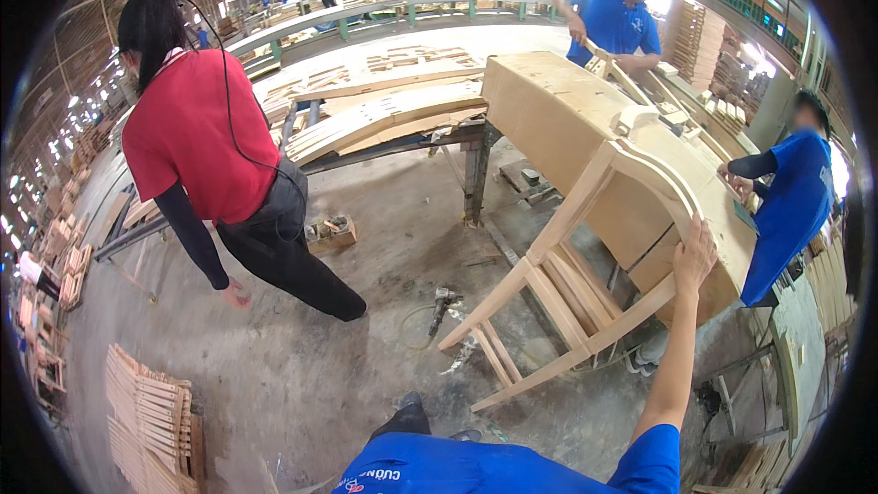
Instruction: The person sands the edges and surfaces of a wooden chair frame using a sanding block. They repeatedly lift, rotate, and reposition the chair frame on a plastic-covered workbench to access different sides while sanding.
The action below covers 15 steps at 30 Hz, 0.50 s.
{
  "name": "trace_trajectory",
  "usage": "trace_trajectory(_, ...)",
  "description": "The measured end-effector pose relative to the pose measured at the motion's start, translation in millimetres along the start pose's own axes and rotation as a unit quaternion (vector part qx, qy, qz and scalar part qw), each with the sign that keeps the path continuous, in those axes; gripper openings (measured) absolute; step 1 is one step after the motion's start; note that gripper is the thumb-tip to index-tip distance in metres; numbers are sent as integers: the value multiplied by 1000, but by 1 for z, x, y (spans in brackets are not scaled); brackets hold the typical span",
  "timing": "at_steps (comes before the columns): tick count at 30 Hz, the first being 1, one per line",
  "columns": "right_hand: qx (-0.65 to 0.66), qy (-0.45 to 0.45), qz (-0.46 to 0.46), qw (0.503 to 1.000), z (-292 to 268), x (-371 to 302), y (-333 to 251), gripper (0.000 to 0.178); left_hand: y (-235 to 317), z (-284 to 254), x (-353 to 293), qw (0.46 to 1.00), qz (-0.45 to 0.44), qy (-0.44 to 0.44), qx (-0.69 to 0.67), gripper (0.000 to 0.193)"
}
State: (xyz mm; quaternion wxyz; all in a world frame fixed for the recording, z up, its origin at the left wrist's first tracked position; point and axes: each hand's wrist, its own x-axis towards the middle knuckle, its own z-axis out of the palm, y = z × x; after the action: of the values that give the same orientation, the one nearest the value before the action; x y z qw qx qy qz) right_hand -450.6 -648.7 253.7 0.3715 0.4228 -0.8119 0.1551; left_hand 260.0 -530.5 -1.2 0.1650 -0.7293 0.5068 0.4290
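A bare wooden chair frame stands tilted in front of me, its curved back leaning toward a large plywood-covered workbench. My right hand grips the curved outer edge of that back, at the right, with the arm stretched out. The fingers lie over the wood. My left hand is out of view; only my blue shirt and right arm show at the lower edge.
A power tool with a hose lies on the concrete floor left of the chair. Stacked wooden parts stand lower left. A person in red is at left; two workers in blue are across the bench. A small box sits on the floor.
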Motion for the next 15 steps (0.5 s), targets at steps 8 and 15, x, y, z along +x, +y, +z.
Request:
trace_trajectory(8,-2,4,5,1000,2,-2,-2,67,-5,15,-17,1000,-16,-1,-15,60)
trace_trajectory(15,3,36,-12,999,7,-1,4,70,-6,25,-24,1000,-22,1,-20,64)
